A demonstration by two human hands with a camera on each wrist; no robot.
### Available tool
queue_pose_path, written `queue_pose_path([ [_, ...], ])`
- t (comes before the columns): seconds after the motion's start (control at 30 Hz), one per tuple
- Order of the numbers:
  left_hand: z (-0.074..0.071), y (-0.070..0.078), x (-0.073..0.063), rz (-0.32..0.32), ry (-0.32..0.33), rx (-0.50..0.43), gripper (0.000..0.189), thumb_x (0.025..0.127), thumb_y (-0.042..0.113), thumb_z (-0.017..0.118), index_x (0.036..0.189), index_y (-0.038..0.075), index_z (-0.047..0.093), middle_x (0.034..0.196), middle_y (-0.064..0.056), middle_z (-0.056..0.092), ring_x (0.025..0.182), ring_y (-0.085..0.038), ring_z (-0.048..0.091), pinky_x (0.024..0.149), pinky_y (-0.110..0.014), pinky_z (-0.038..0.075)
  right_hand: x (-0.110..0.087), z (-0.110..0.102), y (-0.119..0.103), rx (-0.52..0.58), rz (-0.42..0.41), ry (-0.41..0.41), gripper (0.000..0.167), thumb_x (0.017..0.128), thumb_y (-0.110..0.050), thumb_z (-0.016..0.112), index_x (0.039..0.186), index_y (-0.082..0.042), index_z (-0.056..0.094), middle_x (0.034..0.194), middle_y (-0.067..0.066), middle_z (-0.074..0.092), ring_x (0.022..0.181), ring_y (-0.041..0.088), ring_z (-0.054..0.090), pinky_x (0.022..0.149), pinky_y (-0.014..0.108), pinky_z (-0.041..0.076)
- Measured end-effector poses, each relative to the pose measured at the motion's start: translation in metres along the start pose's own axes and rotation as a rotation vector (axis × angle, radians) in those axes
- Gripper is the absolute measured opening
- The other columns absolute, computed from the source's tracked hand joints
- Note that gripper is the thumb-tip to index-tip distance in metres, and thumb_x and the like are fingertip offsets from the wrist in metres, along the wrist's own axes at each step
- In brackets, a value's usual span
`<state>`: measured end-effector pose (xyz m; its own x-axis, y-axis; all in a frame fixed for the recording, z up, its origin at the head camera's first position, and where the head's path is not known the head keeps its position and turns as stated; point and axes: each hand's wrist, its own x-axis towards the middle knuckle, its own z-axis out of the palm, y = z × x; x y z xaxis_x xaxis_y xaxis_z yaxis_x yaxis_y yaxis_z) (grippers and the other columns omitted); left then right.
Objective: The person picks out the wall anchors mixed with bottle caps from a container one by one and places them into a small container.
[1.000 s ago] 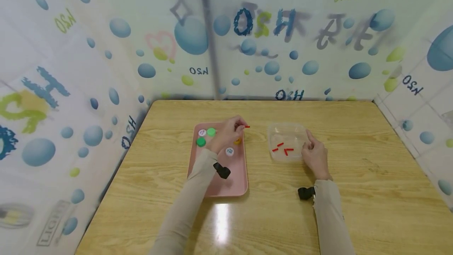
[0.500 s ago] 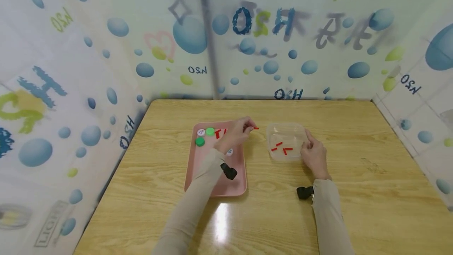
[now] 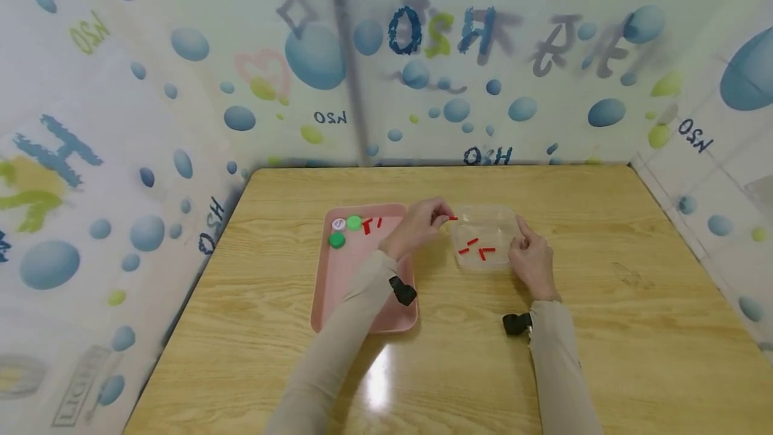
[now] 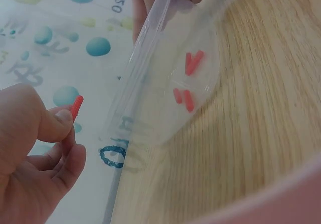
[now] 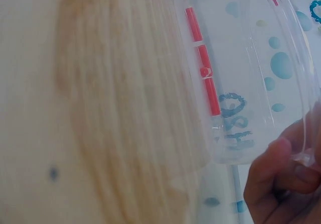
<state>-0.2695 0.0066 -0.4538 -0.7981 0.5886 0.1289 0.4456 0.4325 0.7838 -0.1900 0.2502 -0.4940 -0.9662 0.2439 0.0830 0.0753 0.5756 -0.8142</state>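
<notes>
The pink tray [image 3: 338,287] lies under the left forearm [image 3: 335,361]; the right hand [image 3: 533,260] grips the clear box [image 3: 498,237] by its right rim — four red sticks [image 3: 473,242] inside; the left hand [image 3: 419,223] pinches another red stick [image 4: 78,105] — near the box's left rim.

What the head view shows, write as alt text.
A left hand pinches a red stick at the left rim of a clear container; the right hand grips its right side. Four red sticks lie inside; at left, a pink tray holds caps and more sticks on a wooden table.
</notes>
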Motion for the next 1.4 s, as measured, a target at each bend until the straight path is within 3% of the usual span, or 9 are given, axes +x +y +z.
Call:
queue_pose_path([
  [0.43, 0.018, 0.015, 0.015, 0.021, -0.064, 0.040, 0.019, 0.105, 0.005, 0.050, 0.112, -0.005, 0.065, 0.111, -0.021, 0.069, 0.080, -0.016, 0.056, 0.069, -0.021, 0.046, 0.004, 0.001, -0.001, 0.007, 0.014, -0.010, 0.056, 0.098, -0.008, 0.043, 0.154, -0.007, 0.042, 0.057, -0.005, 0.032, 0.047, 0.009, 0.028, 0.045, 0.026, 0.029],
  [0.97, 0.034, 0.021, 0.027, 0.057, -0.067, 0.085, 0.016, 0.101, 0.002, 0.053, 0.106, -0.001, 0.068, 0.101, -0.016, 0.069, 0.077, -0.014, 0.056, 0.068, -0.018, 0.047, 0.007, 0.004, 0.000, -0.024, 0.000, 0.016, 0.055, 0.097, -0.008, 0.045, 0.152, -0.007, 0.044, 0.055, -0.005, 0.033, 0.047, 0.009, 0.030, 0.046, 0.028, 0.030],
  [1.4, 0.049, 0.025, 0.032, 0.071, -0.062, 0.081, 0.013, 0.101, 0.006, 0.060, 0.106, 0.001, 0.071, 0.102, -0.009, 0.069, 0.080, -0.012, 0.061, 0.070, -0.014, 0.050, 0.005, 0.001, 0.003, -0.006, -0.011, 0.028, 0.055, 0.096, -0.005, 0.045, 0.151, -0.006, 0.046, 0.054, -0.007, 0.030, 0.047, 0.008, 0.027, 0.046, 0.026, 0.028],
])
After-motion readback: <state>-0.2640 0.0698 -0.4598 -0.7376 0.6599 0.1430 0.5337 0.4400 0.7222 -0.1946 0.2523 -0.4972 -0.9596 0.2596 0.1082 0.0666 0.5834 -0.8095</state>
